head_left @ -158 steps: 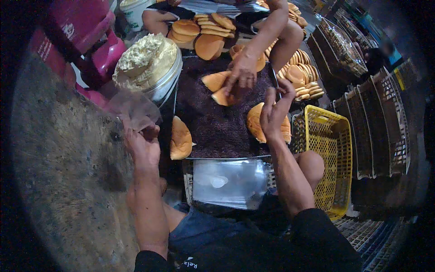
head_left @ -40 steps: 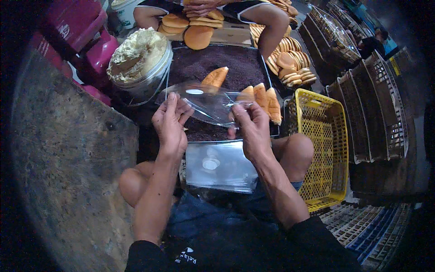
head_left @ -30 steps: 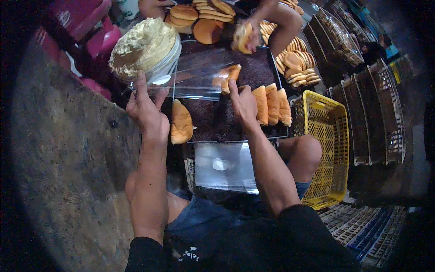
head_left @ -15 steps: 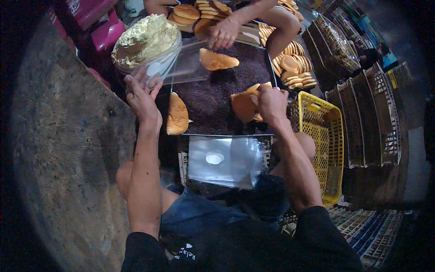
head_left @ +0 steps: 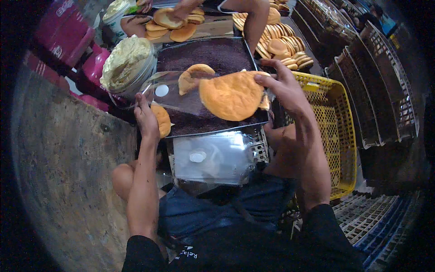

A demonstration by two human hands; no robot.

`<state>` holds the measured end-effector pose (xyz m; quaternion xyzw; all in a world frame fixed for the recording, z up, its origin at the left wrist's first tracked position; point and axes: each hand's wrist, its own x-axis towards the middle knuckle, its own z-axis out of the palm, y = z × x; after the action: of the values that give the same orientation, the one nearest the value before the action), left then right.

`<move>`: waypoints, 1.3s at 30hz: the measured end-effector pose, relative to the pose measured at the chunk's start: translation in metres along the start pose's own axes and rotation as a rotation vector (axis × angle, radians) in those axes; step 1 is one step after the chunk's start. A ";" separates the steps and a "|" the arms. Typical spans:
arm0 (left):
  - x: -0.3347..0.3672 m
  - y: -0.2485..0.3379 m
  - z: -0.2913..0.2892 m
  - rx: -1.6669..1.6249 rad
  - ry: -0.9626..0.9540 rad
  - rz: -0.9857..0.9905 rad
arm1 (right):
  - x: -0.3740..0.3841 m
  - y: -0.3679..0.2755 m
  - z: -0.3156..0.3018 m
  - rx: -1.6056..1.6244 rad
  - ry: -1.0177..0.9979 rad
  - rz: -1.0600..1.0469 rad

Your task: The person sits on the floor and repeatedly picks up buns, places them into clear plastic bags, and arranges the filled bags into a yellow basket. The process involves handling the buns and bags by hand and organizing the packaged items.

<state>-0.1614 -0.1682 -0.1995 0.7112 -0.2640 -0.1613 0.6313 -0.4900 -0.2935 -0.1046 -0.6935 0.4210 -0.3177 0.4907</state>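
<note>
My right hand (head_left: 284, 89) holds a round orange flat cake (head_left: 232, 96) by its right edge, level with the mouth of a clear plastic bag (head_left: 174, 95). My left hand (head_left: 146, 119) pinches the bag's left corner and keeps it spread over a dark tray of brown sprinkles (head_left: 206, 56). A folded cake (head_left: 194, 76) shows through the bag on the sprinkles. Another folded cake (head_left: 161, 120) lies just right of my left hand. A stack of clear bags (head_left: 213, 156) rests on my lap below the tray.
A tub of pale cream (head_left: 127, 63) stands left of the tray. Another person's arm (head_left: 251, 20) reaches over cakes on a board (head_left: 174, 25) at the far side. Rows of flat cakes (head_left: 283, 43) lie to the right. A yellow basket (head_left: 333, 131) and dark crates (head_left: 385, 90) flank my right.
My right hand lifted the flat cake from the tray's right side up to the bag's mouth. My left hand brought the bag down and toward me from the cream tub.
</note>
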 end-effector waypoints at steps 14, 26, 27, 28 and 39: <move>-0.117 0.044 0.079 -0.756 -0.496 -0.166 | -0.010 0.021 0.047 0.083 0.160 -0.056; -0.118 0.068 0.055 -0.690 -0.529 -0.173 | -0.015 -0.001 0.060 0.273 0.063 0.013; -0.117 0.068 0.051 -0.778 -0.503 -0.220 | -0.020 -0.005 0.066 0.246 0.128 -0.110; -0.114 0.067 0.051 -0.867 -0.480 -0.266 | -0.027 -0.016 0.070 0.216 0.198 -0.234; -0.095 0.039 0.098 -1.317 -0.448 -0.549 | -0.040 -0.047 0.049 -0.687 0.413 -0.967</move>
<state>-0.3001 -0.1954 -0.1861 0.1763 -0.0481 -0.5789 0.7947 -0.4530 -0.2299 -0.0769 -0.8479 0.2240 -0.4777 -0.0509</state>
